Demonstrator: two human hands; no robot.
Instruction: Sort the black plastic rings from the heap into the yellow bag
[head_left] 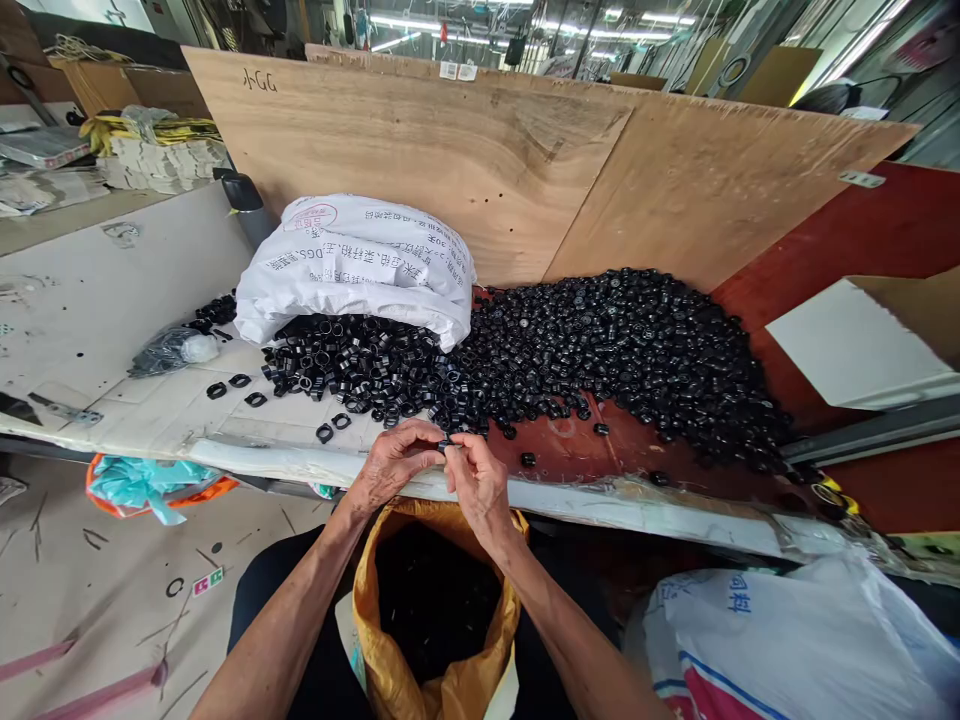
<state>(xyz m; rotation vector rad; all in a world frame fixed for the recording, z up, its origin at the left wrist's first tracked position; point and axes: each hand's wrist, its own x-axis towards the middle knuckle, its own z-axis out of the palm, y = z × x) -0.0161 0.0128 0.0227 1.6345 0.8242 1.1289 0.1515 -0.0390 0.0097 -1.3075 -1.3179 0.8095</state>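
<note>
My left hand (401,460) and my right hand (478,480) meet above the table's padded front edge. Between their fingertips they pinch a small black plastic part (444,444), mostly covered by the fingers. Right below them a yellow woven sack (367,620) stands open between my legs, with dark contents inside. Just beyond my hands lies a heap of black plastic rings (352,370), a few of them loose at its near left side. To the right it runs into a large pile of small black round parts (637,340).
A full white printed sack (360,265) rests at the back of the rings. Behind stands a plywood board (450,150). A white box (855,340) is at the right, a plastic bag (795,630) below it. A teal-filled basket (150,480) sits on the floor at left.
</note>
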